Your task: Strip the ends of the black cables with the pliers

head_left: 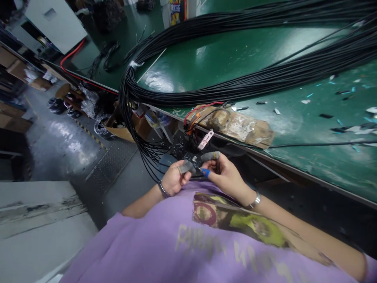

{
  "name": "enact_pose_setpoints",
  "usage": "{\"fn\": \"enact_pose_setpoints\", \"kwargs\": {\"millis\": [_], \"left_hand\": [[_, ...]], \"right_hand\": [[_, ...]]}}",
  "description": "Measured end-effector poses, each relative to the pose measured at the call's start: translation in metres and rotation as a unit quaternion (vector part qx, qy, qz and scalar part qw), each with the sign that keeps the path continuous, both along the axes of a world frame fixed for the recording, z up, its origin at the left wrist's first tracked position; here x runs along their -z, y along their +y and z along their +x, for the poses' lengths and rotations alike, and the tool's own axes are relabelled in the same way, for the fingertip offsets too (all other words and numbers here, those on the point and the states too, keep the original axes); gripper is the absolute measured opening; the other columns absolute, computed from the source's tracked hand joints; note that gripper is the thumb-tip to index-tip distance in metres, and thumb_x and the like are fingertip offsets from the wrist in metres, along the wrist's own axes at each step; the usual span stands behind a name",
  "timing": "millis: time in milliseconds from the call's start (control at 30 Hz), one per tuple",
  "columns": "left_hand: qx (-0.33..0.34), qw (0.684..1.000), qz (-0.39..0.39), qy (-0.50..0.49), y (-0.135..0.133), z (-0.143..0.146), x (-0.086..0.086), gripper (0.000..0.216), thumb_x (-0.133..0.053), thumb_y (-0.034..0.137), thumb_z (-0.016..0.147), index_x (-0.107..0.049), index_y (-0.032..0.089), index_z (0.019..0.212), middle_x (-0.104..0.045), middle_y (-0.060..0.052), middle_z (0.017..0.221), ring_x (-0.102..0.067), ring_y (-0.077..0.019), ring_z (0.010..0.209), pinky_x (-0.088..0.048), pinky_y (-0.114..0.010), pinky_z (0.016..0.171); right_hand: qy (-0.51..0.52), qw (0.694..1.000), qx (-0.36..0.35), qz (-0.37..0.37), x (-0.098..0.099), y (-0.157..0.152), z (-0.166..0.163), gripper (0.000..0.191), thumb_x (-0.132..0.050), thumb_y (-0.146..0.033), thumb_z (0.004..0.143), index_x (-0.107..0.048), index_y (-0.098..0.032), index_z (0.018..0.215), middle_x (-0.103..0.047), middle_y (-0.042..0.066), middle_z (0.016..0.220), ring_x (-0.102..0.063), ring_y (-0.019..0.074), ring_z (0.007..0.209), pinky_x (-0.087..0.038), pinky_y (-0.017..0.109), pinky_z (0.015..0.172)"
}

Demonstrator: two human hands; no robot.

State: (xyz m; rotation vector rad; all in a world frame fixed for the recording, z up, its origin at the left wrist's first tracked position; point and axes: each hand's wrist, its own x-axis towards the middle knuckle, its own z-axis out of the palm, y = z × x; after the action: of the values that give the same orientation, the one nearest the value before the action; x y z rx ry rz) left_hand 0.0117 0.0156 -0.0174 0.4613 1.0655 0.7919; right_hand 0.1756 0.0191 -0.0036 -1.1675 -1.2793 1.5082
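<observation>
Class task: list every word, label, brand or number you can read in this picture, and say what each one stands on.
None can be read for certain.
Purple T-shirt: pale printed letters, too blurred and distorted to read.
Colourful box at the top: bold lettering, too blurred to read.

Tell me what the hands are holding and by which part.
Both hands, left and right, pinch the end of a thin black wire between taped fingertips; exact grip is too small to tell.

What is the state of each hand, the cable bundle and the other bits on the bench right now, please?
left hand: closed, pinching a thin wire end.
right hand: closed, fingertips taped, pinching the same wire.
black cable bundle: lying across the bench, looping over its edge.
green bench: littered with scraps.
taped brown pad: lying flat at the bench edge.
</observation>
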Motion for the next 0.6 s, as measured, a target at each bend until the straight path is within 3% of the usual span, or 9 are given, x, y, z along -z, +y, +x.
{"fn": "enact_pose_setpoints", "kwargs": {"millis": [67, 133, 233, 467, 600], "left_hand": [[-0.068, 0.996, 0.025, 0.049, 0.003, 0.0, -0.003, 0.04, -0.073, 0.043, 0.053, -0.044, 0.018, 0.061, -0.04, 0.009, 0.035, -0.027, -0.002, 0.027, -0.014, -0.015, 0.03], [-0.086, 0.991, 0.048, 0.093, 0.005, -0.002, -0.006, 0.038, -0.071, 0.044, 0.056, -0.045, 0.017, 0.06, -0.043, 0.008, 0.036, -0.031, -0.0021, 0.028, -0.016, -0.015, 0.031], [-0.067, 0.988, 0.069, 0.124, 0.002, -0.001, -0.011, 0.036, -0.07, 0.045, 0.057, -0.048, 0.017, 0.06, -0.049, 0.006, 0.04, -0.035, -0.0031, 0.029, -0.021, -0.016, 0.031], [-0.01, 0.973, 0.138, 0.186, -0.007, 0.002, -0.013, 0.034, -0.07, 0.045, 0.062, -0.052, 0.016, 0.063, -0.052, 0.005, 0.043, -0.041, -0.0038, 0.033, -0.028, -0.015, 0.034], [0.018, 0.965, 0.151, 0.213, -0.009, 0.003, -0.016, 0.033, -0.07, 0.043, 0.062, -0.052, 0.016, 0.064, -0.052, 0.006, 0.044, -0.043, -0.0042, 0.034, -0.032, -0.016, 0.035]], "right_hand": [[-0.02, 0.999, -0.012, 0.025, -0.007, -0.003, 0.001, 0.027, -0.069, -0.031, 0.066, -0.051, -0.021, 0.084, -0.06, -0.001, 0.069, -0.052, 0.0111, 0.057, -0.044, 0.024, 0.054], [-0.031, 0.998, -0.031, 0.034, -0.012, -0.003, 0.002, 0.025, -0.068, -0.037, 0.068, -0.053, -0.021, 0.079, -0.057, -0.002, 0.063, -0.05, 0.0108, 0.055, -0.043, 0.024, 0.052], [-0.033, 0.999, -0.028, 0.013, -0.009, 0.0, 0.002, 0.025, -0.063, -0.043, 0.073, -0.052, -0.021, 0.07, -0.049, -0.004, 0.054, -0.044, 0.0097, 0.049, -0.042, 0.024, 0.05], [-0.036, 0.999, -0.024, -0.019, 0.007, 0.006, -0.002, 0.024, -0.062, -0.042, 0.072, -0.057, -0.019, 0.076, -0.062, 0.002, 0.074, -0.054, 0.0148, 0.069, -0.047, 0.029, 0.067], [-0.029, 0.999, -0.027, -0.024, 0.007, 0.006, -0.004, 0.029, -0.065, -0.045, 0.068, -0.058, -0.019, 0.076, -0.061, 0.001, 0.072, -0.053, 0.0146, 0.066, -0.047, 0.029, 0.066]]}}
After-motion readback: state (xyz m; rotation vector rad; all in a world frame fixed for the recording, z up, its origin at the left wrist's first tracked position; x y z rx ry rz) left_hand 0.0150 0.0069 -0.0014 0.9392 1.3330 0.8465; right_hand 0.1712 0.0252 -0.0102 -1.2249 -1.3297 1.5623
